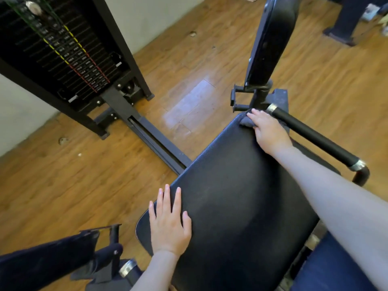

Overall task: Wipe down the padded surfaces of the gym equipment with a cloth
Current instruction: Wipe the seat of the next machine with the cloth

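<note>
Right grip [267, 131]: pressing down on a dark grey cloth [245, 121], fingers lying over it (whether curling round it or just flattened, cannot tell).
Cloth: bunching under the right grip's fingertips, sitting at the far corner of the black padded seat [241, 206].
Left grip [169, 223]: lying flat on the pad's near left edge, fingers straight and spread, holding nothing.
Padded seat: stretching between the two grips, left one near, right one far.
Handle bar [312, 136]: running just beside the right grip, on its right (black sleeve, metal collars).
Upright back pad [270, 38]: standing beyond the right grip.
Weight stack [63, 55]: standing well apart, far left of both grips.
Wooden floor [189, 97]: showing beneath everything.
</note>
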Demonstrator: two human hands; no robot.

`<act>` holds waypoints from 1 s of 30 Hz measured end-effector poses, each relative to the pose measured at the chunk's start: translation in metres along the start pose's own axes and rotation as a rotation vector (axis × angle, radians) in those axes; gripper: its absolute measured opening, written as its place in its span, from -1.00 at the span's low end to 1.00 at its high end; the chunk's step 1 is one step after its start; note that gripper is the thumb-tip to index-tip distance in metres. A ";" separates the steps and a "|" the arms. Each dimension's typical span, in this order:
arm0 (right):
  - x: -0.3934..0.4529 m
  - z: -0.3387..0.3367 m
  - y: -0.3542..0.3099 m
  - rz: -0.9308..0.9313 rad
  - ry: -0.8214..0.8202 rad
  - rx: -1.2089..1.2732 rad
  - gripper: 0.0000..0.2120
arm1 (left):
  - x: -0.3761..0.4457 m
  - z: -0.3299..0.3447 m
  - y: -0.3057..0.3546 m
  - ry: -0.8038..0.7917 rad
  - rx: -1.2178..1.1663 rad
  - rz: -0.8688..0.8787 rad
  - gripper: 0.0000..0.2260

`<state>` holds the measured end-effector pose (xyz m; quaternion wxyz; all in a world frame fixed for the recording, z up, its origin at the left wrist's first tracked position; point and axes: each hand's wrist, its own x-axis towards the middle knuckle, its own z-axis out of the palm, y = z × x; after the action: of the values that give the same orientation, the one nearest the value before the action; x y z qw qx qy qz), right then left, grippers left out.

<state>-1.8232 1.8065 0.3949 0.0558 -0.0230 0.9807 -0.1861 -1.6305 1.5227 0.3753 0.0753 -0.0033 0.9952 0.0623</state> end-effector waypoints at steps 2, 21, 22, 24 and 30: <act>-0.011 -0.002 0.010 0.099 0.073 0.062 -0.59 | 0.000 0.000 0.001 0.004 0.003 0.006 -0.50; -0.060 0.060 -0.110 -0.312 -0.106 -0.033 -0.52 | 0.001 0.001 -0.001 -0.067 0.000 0.011 -0.48; -0.058 0.055 -0.100 -0.266 -0.082 -0.026 -0.52 | 0.001 0.001 -0.001 -0.074 -0.004 0.013 -0.48; -0.053 0.044 -0.076 -0.075 -0.011 0.000 -0.55 | 0.002 -0.001 0.000 -0.095 -0.022 0.011 -0.49; -0.106 0.026 -0.029 0.468 0.191 0.047 -0.57 | 0.004 -0.007 -0.002 -0.200 -0.069 0.039 -0.47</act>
<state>-1.7138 1.7768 0.3919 0.0051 0.2238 0.9555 -0.1920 -1.6353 1.5197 0.3816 0.1731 0.0199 0.9798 0.0980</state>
